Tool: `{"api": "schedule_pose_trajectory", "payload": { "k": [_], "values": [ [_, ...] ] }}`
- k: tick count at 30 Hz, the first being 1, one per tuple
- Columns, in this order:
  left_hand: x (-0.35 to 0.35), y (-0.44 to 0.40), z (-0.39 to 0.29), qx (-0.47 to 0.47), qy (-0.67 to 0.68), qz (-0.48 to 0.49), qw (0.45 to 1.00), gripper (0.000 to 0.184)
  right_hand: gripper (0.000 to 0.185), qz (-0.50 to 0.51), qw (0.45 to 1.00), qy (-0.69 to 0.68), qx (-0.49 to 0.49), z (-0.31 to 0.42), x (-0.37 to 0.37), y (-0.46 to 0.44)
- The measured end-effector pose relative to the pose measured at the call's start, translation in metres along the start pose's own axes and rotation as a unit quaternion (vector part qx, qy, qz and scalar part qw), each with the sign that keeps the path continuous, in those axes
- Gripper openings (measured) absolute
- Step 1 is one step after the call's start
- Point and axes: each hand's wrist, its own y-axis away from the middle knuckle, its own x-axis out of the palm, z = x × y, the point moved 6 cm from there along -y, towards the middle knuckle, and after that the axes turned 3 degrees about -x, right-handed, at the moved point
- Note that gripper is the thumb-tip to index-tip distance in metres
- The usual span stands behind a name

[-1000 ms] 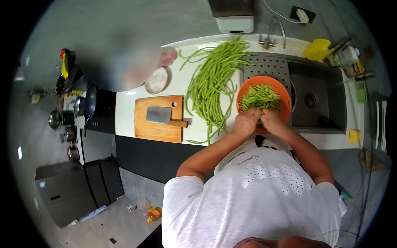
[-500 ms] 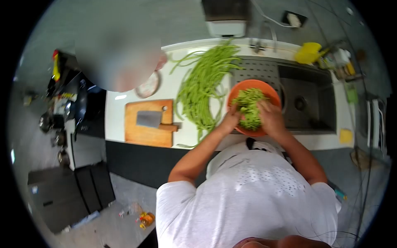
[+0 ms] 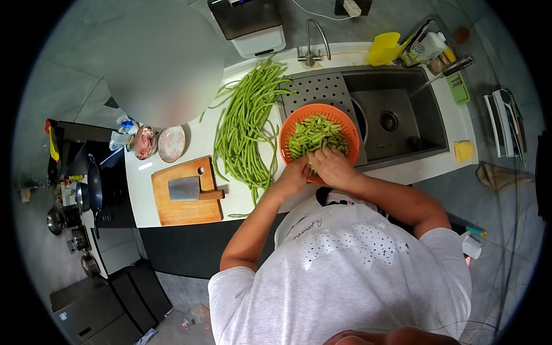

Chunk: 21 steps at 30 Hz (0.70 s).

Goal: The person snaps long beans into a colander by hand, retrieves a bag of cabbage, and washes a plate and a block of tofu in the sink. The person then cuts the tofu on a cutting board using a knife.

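We are keeping our left hand [image 3: 293, 175] and right hand [image 3: 333, 167] half-curled over the cut beans [image 3: 316, 133] inside the orange colander [image 3: 351, 133], any pinch being hidden, and are risking a tip or spill by leaning unevenly on its near side.

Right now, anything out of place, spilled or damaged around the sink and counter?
No spill or damage visible. Two minor oddities: a stray bean lies apart from the long-bean pile, near the counter's front edge; the cleaver's handle pokes past the cutting board.
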Motion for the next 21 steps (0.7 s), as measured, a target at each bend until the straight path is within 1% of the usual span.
{"api": "schedule_pose_trajectory", "payload": {
  "k": [1,2,3,4,5,6,7,8,9,10,11,12,13,14,15,16,17,18,19,20,21],
  "values": [
    [0.002,0.0,-0.002,0.006,-0.105,-0.02,0.994,0.015,0.018,0.0,1.0,0.0,0.003,0.002,0.005,0.001],
    [0.004,0.001,-0.004,0.013,-0.209,-0.038,0.977,0.014,0.016,0.051,0.998,-0.015,0.035,0.001,0.017,0.004],
    [0.01,0.001,-0.004,0.018,-0.208,-0.032,0.977,0.014,0.014,0.101,0.992,-0.028,0.069,-0.002,0.028,0.008],
    [0.012,-0.001,-0.005,0.004,-0.237,-0.071,0.969,0.015,0.014,0.103,0.991,-0.021,0.08,-0.003,0.037,0.01],
    [0.016,-0.004,-0.006,-0.007,-0.264,-0.111,0.958,0.017,0.012,0.067,0.977,-0.133,0.155,-0.012,0.044,0.011],
    [0.017,-0.003,-0.005,0.06,-0.205,-0.129,0.968,0.017,0.015,0.025,0.943,-0.242,0.227,-0.024,0.046,0.016],
    [0.013,-0.004,-0.009,0.08,-0.163,-0.167,0.969,0.01,0.015,0.022,0.942,-0.232,0.241,-0.031,0.039,0.019],
    [0.008,-0.004,-0.012,0.098,-0.12,-0.203,0.967,0.012,0.017,0.038,0.889,-0.351,0.292,-0.038,0.039,0.026],
    [0.0,-0.011,-0.002,0.046,-0.005,-0.202,0.978,0.015,0.019,0.05,0.818,-0.466,0.335,-0.04,0.036,0.031],
    [-0.009,-0.017,0.004,-0.008,0.108,-0.2,0.974,0.019,0.022,0.058,0.731,-0.574,0.365,-0.039,0.034,0.033],
    [-0.01,-0.022,0.006,-0.047,0.23,-0.155,0.96,0.02,0.024,0.065,0.631,-0.673,0.381,-0.037,0.033,0.03],
    [-0.011,-0.024,0.003,-0.094,0.345,-0.121,0.926,0.022,0.026,0.076,0.516,-0.763,0.382,-0.031,0.037,0.023],
    [-0.007,-0.026,-0.005,-0.106,0.515,-0.078,0.847,0.022,0.021,0.023,0.688,-0.654,0.312,-0.042,0.027,0.019],
    [-0.004,-0.026,-0.01,-0.109,0.667,-0.033,0.736,0.024,0.021,0.026,0.685,-0.662,0.304,-0.042,0.031,0.02],
    [-0.005,-0.027,-0.01,-0.094,0.69,0.0,0.717,0.026,0.018,-0.094,0.866,-0.41,0.27,-0.055,0.003,0.019],
    [-0.005,-0.028,-0.006,-0.094,0.689,-0.004,0.718,0.026,0.017,-0.149,0.922,-0.272,0.23,-0.057,-0.013,0.02],
    [-0.002,-0.029,-0.002,-0.1,0.698,-0.009,0.709,0.025,0.017,-0.209,0.949,-0.114,0.209,-0.057,-0.029,0.024],
    [0.0,-0.028,-0.001,-0.108,0.707,-0.013,0.699,0.024,0.019,-0.175,0.943,-0.186,0.212,-0.06,-0.026,0.025],
    [0.002,-0.026,0.0,-0.112,0.704,-0.016,0.701,0.024,0.022,-0.141,0.931,-0.259,0.214,-0.059,-0.023,0.024],
    [0.006,-0.024,0.0,-0.108,0.696,-0.021,0.709,0.022,0.022,-0.143,0.929,-0.263,0.217,-0.057,-0.026,0.024],
    [0.012,-0.023,-0.002,-0.103,0.69,-0.024,0.716,0.02,0.022,-0.114,0.943,-0.246,0.193,-0.05,-0.033,0.019]
  ]
}}
